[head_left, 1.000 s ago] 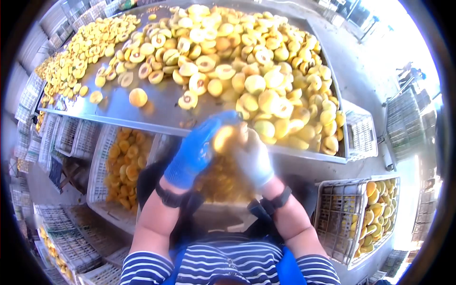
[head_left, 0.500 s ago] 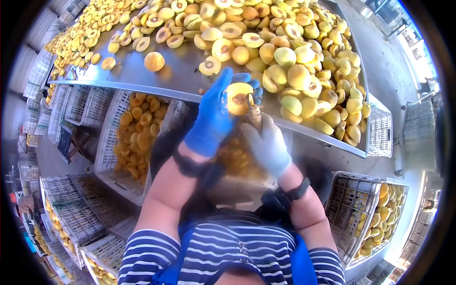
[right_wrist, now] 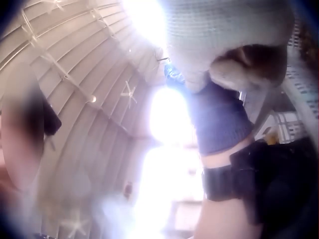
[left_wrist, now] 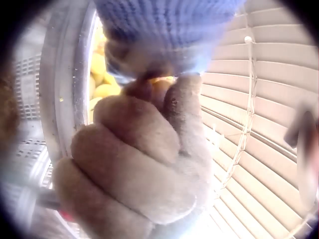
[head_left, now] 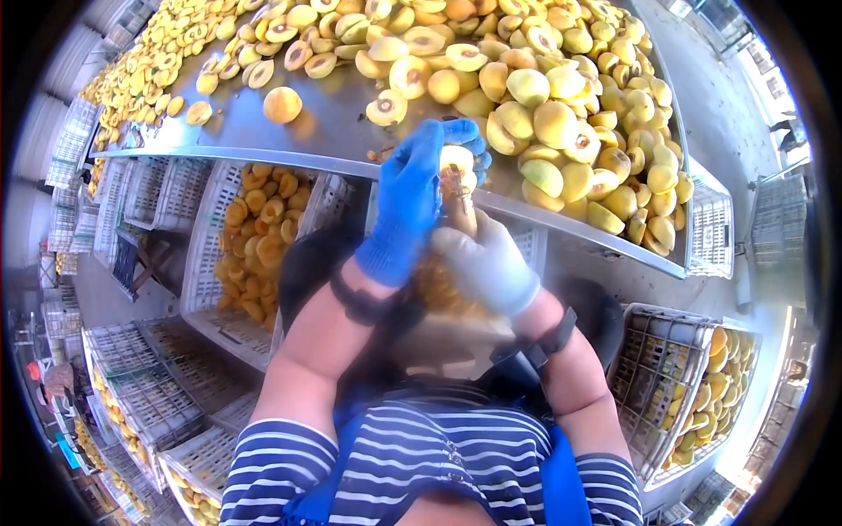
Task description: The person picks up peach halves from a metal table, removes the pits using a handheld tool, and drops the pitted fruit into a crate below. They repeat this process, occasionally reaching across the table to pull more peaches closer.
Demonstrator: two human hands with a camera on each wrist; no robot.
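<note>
The left hand in a blue knitted glove (head_left: 408, 197) has its grip round a yellow halved fruit (head_left: 457, 164), just off the near edge of the shiny metal bench (head_left: 338, 145). To its right, the right hand in a white glove (head_left: 493, 263) grips a narrow brownish tool handle (head_left: 460, 215), its upper end at the fruit.

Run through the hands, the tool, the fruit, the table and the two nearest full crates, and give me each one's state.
Left hand: gloved, holding fruit
Right hand: gloved, gripping tool
Held fruit: at the tool's tip
Tool: upper end at fruit
Table fruit: heaped, many halved
Metal table: partly covered
Left crate: fruit inside
Right crate: fruit inside
</note>
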